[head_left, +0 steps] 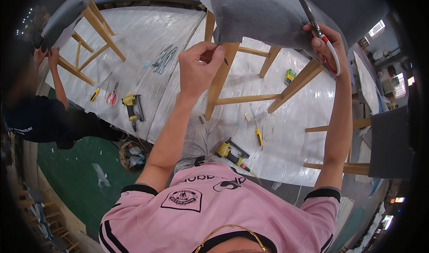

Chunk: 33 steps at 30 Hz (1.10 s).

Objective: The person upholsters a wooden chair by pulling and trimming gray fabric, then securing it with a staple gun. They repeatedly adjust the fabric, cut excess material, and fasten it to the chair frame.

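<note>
A wooden-legged chair (225,76) with grey upholstery (263,18) stands before me on a film-covered tabletop. My left hand (199,69) is closed in a pinch by the lower corner of the cloth, next to the near left leg. A small dark bit shows past the thumb; what the fingers hold cannot be made out. In my right hand (329,47) are scissors (330,51) with red and white handles. Their blades point up and away, over the right part of the grey cloth, and that hand rests close against the chair's side.
Below the chair lie a yellow nail gun (232,153), a yellow-handled screwdriver (258,136) and a small green box (290,76). Further left are another nail gun (130,106), red-handled scissors (112,97) and several metal rods (164,59). A co-worker (40,119) handles another chair (96,27).
</note>
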Motion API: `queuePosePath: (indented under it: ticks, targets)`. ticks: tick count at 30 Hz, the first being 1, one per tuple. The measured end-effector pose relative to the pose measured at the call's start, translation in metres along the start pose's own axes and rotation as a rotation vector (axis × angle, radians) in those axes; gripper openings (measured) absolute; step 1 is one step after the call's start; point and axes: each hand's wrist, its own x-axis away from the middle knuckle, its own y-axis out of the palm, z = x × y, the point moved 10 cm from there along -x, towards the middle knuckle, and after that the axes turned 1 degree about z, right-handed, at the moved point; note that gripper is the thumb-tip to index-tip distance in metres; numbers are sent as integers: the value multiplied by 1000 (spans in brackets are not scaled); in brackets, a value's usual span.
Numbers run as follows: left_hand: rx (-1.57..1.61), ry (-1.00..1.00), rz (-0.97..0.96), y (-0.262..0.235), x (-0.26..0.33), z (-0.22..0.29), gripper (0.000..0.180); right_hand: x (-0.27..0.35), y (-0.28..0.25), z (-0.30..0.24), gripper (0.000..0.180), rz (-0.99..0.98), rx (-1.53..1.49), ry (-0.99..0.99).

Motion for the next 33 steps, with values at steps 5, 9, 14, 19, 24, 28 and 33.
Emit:
queuePosePath:
  ticks: [5,9,14,19,24,28,33]
  targets:
    - [26,32,-41,1,1,3,17,3,-2,-4,51,5,25,32]
    - [93,-13,-64,1,12,-8,16,7,0,-5,52,-16,19,45]
    - [112,116,2,0,19,-10,17,20,6,-8,51,-47,-33,77]
    - [19,130,196,5,27,-18,19,29,27,-26,48,66,112,-30]
    - [31,357,383,25,46,-10,16,36,67,-29,47,-94,32,-50]
    - [106,337,359,26,28,-19,15,24,64,-30,51,-1,108,26]
    - [117,392,384,29,8,-13,15,32,108,-23,65,-183,139,92]
